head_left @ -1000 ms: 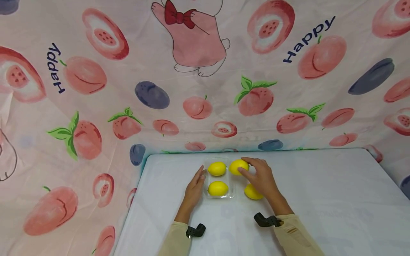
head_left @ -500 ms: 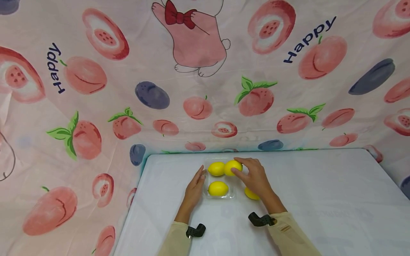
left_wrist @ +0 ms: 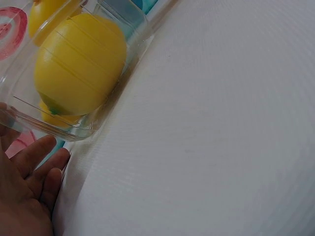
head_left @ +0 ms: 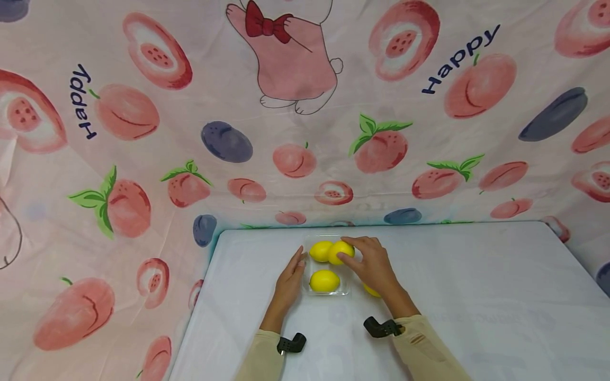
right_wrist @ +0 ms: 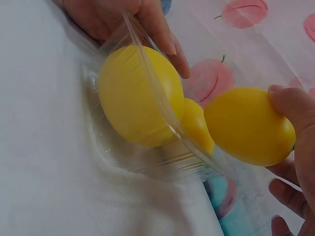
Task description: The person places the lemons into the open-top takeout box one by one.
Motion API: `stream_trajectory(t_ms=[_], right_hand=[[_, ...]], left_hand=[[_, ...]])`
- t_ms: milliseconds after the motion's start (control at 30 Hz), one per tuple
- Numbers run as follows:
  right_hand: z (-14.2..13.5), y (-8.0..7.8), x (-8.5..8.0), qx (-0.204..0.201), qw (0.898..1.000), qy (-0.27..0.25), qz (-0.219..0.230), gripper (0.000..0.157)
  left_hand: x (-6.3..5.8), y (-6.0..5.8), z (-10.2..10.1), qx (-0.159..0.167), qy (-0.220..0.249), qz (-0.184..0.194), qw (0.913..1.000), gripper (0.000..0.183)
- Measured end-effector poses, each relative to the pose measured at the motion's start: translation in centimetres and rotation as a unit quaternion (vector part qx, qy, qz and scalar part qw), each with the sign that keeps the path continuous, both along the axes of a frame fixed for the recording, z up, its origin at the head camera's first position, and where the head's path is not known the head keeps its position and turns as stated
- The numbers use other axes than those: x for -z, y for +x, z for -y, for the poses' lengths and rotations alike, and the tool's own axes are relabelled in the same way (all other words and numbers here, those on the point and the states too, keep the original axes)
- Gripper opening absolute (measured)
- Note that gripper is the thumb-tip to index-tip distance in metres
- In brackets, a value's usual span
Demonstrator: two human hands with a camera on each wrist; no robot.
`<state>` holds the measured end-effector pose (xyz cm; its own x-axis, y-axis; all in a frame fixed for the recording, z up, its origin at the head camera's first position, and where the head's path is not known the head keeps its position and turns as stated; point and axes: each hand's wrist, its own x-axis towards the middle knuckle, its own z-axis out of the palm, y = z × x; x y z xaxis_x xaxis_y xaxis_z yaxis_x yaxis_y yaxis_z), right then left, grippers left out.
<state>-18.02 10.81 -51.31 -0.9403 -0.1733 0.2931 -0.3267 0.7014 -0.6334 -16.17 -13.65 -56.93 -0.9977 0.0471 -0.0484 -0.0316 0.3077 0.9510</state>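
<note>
Pinching a lemon (head_left: 339, 253) over a clear tray (head_left: 344, 280) — right hand (head_left: 374, 263).

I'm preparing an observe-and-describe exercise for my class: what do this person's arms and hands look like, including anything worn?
The left hand and right hand wear no gloves. The left sleeve and right sleeve are beige; the right has small darker marks near its cuff. Each wrist wears a black, bent device, left device and right device.
</note>
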Motion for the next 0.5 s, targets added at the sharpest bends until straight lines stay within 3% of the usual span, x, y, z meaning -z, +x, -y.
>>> stream_trajectory(t_ms=[500], right_hand=[[1.9, 0.3, -0.2, -0.002, 0.999, 0.025, 0.024, 0.053]], left_hand=[[-0.1, 0.1, 0.1, 0.004, -0.005, 0.000, 1.0000, 0.048]])
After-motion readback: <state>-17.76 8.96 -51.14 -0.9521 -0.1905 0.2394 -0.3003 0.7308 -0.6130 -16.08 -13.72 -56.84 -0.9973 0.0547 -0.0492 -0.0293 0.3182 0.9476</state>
